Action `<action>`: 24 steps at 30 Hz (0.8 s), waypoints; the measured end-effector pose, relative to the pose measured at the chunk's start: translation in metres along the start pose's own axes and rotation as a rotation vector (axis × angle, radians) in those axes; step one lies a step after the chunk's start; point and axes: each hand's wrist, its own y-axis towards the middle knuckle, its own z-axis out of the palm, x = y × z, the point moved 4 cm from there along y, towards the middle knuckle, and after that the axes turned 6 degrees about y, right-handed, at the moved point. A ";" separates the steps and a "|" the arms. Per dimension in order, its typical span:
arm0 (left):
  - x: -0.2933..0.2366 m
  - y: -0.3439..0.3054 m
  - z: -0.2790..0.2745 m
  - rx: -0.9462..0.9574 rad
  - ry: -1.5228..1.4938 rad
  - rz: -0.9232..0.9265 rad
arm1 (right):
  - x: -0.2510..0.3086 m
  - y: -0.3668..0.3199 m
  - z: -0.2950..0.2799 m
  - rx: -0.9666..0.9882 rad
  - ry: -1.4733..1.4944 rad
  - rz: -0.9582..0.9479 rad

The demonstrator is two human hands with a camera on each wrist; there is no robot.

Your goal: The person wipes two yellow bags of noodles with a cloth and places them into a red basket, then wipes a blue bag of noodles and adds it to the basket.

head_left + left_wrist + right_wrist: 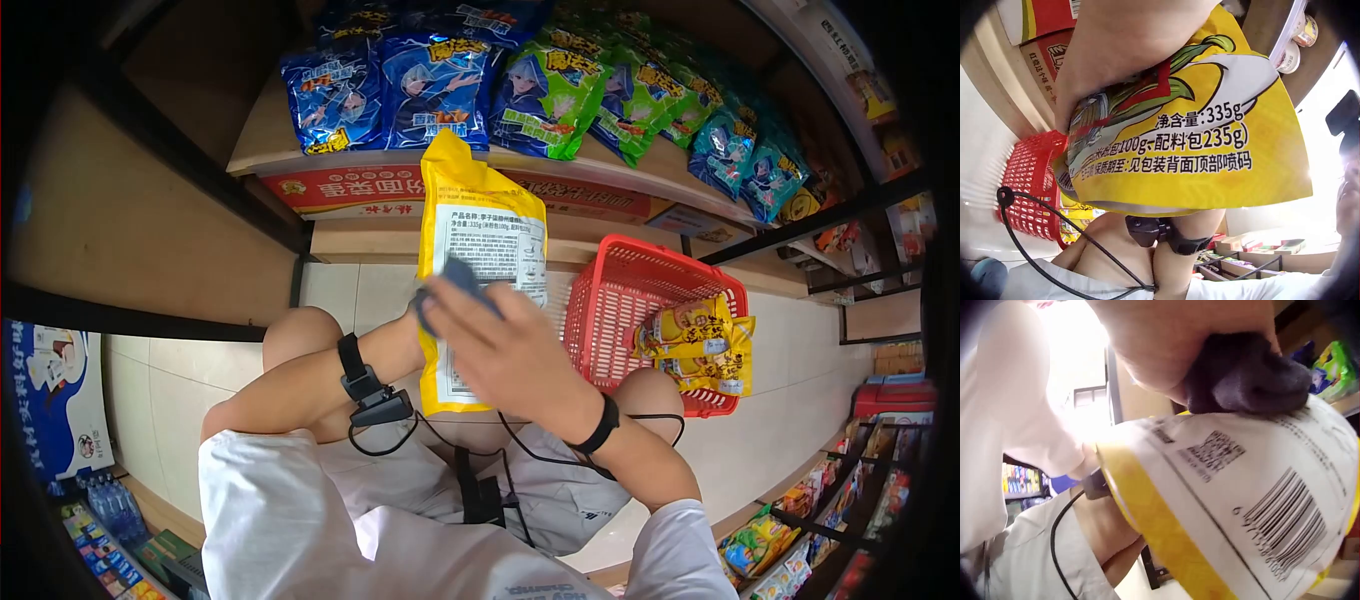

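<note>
A yellow food bag [484, 205] with a white printed back panel is held upright in front of the person's lap. The left hand [1129, 47] holds it from the left and behind; its fingers are mostly hidden by the bag. In the left wrist view the bag's front shows large print and green leaf pictures. The right hand [520, 355] grips a dark grey cloth [1244, 378], which lies against the bag's white panel. A barcode and a square code show below the cloth in the right wrist view. The right hand is blurred in the head view.
On the floor to the right stands a red plastic basket [601, 270] with yellow packets [690, 328] inside. Blue bags [436, 90] and green bags [550, 95] line the wooden shelf ahead. Black cables [515, 432] cross the lap. Stocked shelves [800, 530] stand at the right.
</note>
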 end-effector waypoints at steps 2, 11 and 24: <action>0.001 -0.010 -0.002 0.005 -0.022 -0.056 | 0.011 -0.002 0.003 0.028 0.095 -0.089; 0.014 0.010 -0.001 -0.010 -0.026 -0.074 | -0.060 0.005 -0.042 -0.298 0.074 0.117; 0.014 0.007 -0.010 -0.001 -0.040 -0.092 | -0.133 -0.029 -0.044 -0.256 0.204 0.653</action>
